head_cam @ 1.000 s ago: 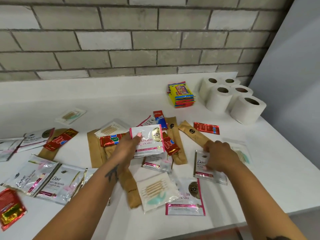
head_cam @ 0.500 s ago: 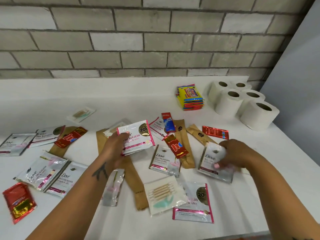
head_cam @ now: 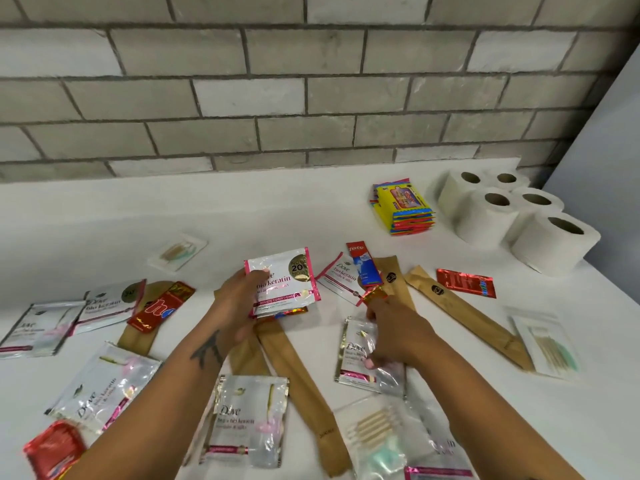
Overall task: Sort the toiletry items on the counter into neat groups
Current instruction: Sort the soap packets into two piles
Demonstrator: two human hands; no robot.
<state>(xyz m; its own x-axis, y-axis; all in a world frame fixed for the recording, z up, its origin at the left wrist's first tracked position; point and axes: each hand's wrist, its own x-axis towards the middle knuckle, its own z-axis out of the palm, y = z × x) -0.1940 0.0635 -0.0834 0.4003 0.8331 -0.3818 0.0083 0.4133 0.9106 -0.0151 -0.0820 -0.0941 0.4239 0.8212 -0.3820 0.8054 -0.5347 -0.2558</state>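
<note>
My left hand (head_cam: pixel 239 306) holds a pink-edged Dove conditioner sachet (head_cam: pixel 287 282) above the white counter (head_cam: pixel 277 216), with a red sachet's edge showing underneath it. My right hand (head_cam: pixel 391 330) pinches a silver Dove sachet (head_cam: pixel 356 355) under its thumb while its fingertips touch a red foil sachet (head_cam: pixel 372 294). More Dove sachets lie at the left (head_cam: pixel 104 386) and near the front (head_cam: pixel 249 420). Brown paper sleeves (head_cam: pixel 464 317) and cotton swab packs (head_cam: pixel 377 431) are scattered among them.
Several toilet rolls (head_cam: pixel 519 216) stand grouped at the back right beside a stack of colourful packets (head_cam: pixel 405 209). A red sachet (head_cam: pixel 465 282) and a swab pack (head_cam: pixel 547 344) lie at the right. A brick wall backs the counter; a grey panel closes the right side.
My left hand has kept the pink-edged sachet and shifted it right. My right hand lifted the silver Dove sachet, carried it left, and its fingers now reach the red foil sachet.
</note>
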